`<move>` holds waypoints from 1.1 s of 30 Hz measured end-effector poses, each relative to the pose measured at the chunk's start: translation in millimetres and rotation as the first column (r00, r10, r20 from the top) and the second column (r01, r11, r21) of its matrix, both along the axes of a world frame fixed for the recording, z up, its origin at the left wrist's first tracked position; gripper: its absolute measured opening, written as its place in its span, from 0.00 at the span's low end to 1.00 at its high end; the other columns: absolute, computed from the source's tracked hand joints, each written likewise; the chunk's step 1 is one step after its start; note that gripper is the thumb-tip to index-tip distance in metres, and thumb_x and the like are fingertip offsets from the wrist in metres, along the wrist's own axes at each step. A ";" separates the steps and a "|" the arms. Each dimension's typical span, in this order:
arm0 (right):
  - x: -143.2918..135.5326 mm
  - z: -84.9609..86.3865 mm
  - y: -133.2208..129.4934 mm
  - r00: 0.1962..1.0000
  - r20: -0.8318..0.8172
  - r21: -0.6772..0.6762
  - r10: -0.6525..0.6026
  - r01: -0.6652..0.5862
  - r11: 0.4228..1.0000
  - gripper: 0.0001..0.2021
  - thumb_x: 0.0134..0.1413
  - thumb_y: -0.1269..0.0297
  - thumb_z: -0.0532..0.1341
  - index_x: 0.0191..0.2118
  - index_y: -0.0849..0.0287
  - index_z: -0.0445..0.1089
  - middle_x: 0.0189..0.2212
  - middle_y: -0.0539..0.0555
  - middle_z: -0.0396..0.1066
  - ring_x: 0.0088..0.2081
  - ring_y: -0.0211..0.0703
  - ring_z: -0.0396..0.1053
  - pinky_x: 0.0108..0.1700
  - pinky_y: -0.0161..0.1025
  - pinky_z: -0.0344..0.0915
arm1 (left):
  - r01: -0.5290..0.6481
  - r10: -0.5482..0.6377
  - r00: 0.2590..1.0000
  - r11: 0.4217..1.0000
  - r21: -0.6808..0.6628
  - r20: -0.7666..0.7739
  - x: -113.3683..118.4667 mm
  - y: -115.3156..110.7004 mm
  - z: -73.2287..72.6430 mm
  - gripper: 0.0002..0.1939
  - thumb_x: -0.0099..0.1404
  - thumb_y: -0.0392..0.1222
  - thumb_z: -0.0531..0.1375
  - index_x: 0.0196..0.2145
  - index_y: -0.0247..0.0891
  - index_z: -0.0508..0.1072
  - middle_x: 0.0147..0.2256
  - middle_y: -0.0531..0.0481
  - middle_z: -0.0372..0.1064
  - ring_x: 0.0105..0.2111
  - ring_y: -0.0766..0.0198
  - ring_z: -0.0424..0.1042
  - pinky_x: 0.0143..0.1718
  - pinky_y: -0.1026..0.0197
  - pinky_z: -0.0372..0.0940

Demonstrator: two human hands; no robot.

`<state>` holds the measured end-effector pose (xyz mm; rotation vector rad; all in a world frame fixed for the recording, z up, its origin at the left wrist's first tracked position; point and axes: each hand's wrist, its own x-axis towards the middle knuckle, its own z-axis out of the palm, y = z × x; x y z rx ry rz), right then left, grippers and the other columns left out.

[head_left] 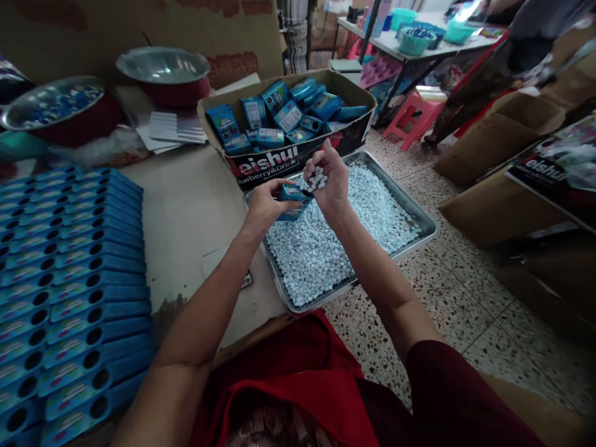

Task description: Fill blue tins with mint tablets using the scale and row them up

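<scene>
My left hand (266, 203) grips a small blue box (292, 202), tilted over the near left part of a metal tray (431, 233). Cupped beside the box's upper end, my right hand (334, 180) holds several small white candies (318, 179). The candies and the box's top meet, and I cannot tell whether any are passing into it. Loose pale candies (316, 261) cover most of the tray. Just behind my hands stands an open carton (288, 158) with several blue boxes (288, 116) piled inside.
Rows of blue boxes with round dark holes (93, 298) fill the table's left side. Two red metal bowls (162, 71) stand at the back left; the nearer holds blue wrapped pieces. A pink stool (414, 118) and brown cartons (498, 136) are on the right. A person (531, 49) is behind.
</scene>
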<state>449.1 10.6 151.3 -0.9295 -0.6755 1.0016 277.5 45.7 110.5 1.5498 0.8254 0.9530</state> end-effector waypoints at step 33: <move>39.7 -75.9 -38.0 -0.143 0.904 -0.417 0.403 -0.087 0.905 0.16 0.77 0.49 0.64 0.43 0.57 0.78 0.45 0.64 0.81 0.48 0.57 0.75 0.52 0.49 0.71 | 0.061 -0.066 0.997 0.992 0.114 0.035 -41.4 0.1 -1.8 0.27 0.51 0.47 0.85 0.46 0.42 0.85 0.49 0.46 0.85 0.51 0.50 0.81 0.60 0.50 0.76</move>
